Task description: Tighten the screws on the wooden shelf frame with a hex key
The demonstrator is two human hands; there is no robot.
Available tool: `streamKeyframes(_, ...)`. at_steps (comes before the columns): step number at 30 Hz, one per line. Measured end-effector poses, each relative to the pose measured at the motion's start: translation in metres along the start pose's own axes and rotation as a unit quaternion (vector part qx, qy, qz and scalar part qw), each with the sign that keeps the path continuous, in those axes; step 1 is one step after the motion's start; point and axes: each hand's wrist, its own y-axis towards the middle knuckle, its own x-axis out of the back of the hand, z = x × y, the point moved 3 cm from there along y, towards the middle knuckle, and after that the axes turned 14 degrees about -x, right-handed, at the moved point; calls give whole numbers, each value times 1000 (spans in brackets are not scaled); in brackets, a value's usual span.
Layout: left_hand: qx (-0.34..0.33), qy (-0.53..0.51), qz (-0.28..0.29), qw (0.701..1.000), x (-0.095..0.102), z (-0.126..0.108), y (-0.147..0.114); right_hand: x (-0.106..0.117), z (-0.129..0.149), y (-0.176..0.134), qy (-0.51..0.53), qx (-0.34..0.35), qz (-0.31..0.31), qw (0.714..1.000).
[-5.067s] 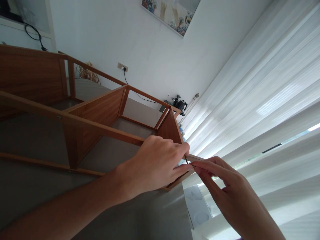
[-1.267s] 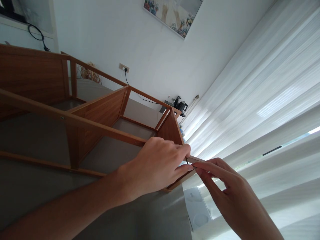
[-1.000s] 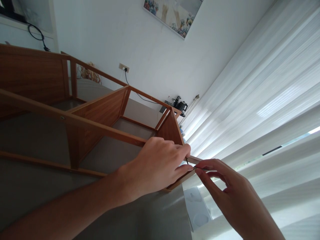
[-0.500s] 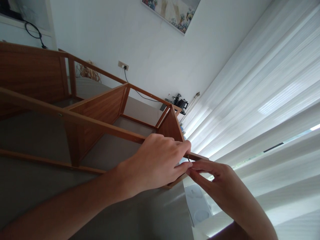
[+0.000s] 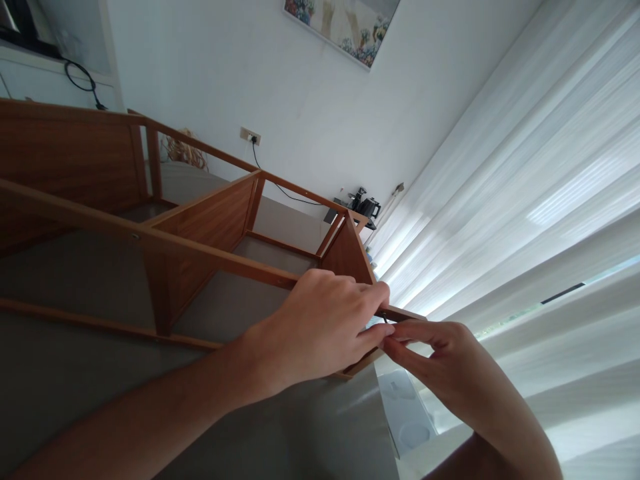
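A brown wooden shelf frame [image 5: 215,257] lies on its side, with slatted panels set between long rails. My left hand [image 5: 320,327] is closed around the near rail close to its right end, thumb stretched toward my other hand. Fingertips of my right hand [image 5: 425,347] pinch together just below the rail's end. Between them and the rail a thin dark metal rod [image 5: 385,319] shows, too small to tell whether it is a screw or a hex key. The thumb of my left hand touches the right fingertips. A small metal fitting [image 5: 135,237] sits in the near rail further left.
Under the frame spreads a grey surface [image 5: 300,433]. White curtains [image 5: 500,200] hang at the right. A black kettle [image 5: 369,207] stands beyond the frame. On the wall are a socket [image 5: 250,136] with a cord and a picture [image 5: 350,30]. A white box-like object [image 5: 407,410] is low right.
The view has shifted slightly, so everything appears a little further right and down. Both hands keep the same hold at the rail's end.
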Motion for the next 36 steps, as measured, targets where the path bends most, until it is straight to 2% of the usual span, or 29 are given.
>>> streamKeyframes(7, -3, -14, 18, 1000, 5, -1, 0, -6, -12, 2, -16, 41, 11, 999)
streamKeyframes(12, 2, -23, 40, 999, 7, 0, 1, -9, -20, -4, 20, 48, -1, 999)
streamKeyframes(15, 2, -34, 43, 998, 6, 0, 1, -6, -20, -11, 13, 51, -38, 998)
streamKeyframes(18, -5, -44, 53, 998, 6, 0, 0, -2, -16, -15, 4, 82, -81, 993)
streamKeyframes(23, 1, -38, 73, 997, 7, 0, -1, 2, -15, -14, 7, 69, -100, 993)
streamKeyframes(28, 4, -31, 65, 997, 4, -3, -1, 1, -17, -13, 21, 82, -112, 990)
streamKeyframes(36, 8, -2, 34, 999, -2, -5, 0, 0, -24, -13, 9, 63, -117, 991)
